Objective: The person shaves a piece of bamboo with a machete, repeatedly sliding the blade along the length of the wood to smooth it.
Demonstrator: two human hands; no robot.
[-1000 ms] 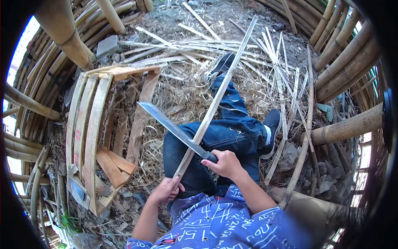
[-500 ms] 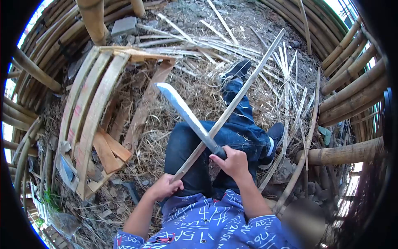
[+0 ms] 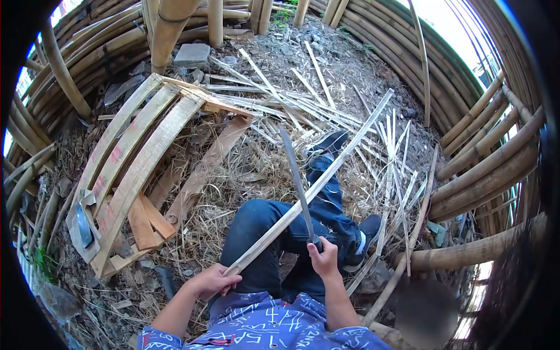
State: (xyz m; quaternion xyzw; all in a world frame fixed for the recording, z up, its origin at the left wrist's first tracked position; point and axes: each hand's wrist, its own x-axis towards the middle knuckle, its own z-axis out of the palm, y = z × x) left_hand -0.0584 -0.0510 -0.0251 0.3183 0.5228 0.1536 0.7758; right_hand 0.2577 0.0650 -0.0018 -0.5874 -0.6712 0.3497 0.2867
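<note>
My left hand (image 3: 214, 281), low in the view, is closed round the near end of a long bamboo strip (image 3: 344, 154). The strip slants up to the right across my bent leg and past my shoe. In my right hand (image 3: 324, 257) is the dark handle of a machete (image 3: 296, 173), fingers wrapped round it. Its blade points up and slightly left, narrow in this view, and crosses over the strip about a third of the way along. My jeans (image 3: 256, 227) lie beneath both.
A wooden pallet (image 3: 119, 166) leans at the left, with short boards (image 3: 142, 220) beside it. Split strips (image 3: 303, 105) are strewn ahead and to the right. Shavings cover the ground. Bamboo poles (image 3: 490, 248) wall in both sides, and a grey block (image 3: 192, 55) lies at the back.
The machete has turned, its blade now more upright and edge-on. My left hand has shifted left and down with the strip's near end. The camera view has tilted up a little.
</note>
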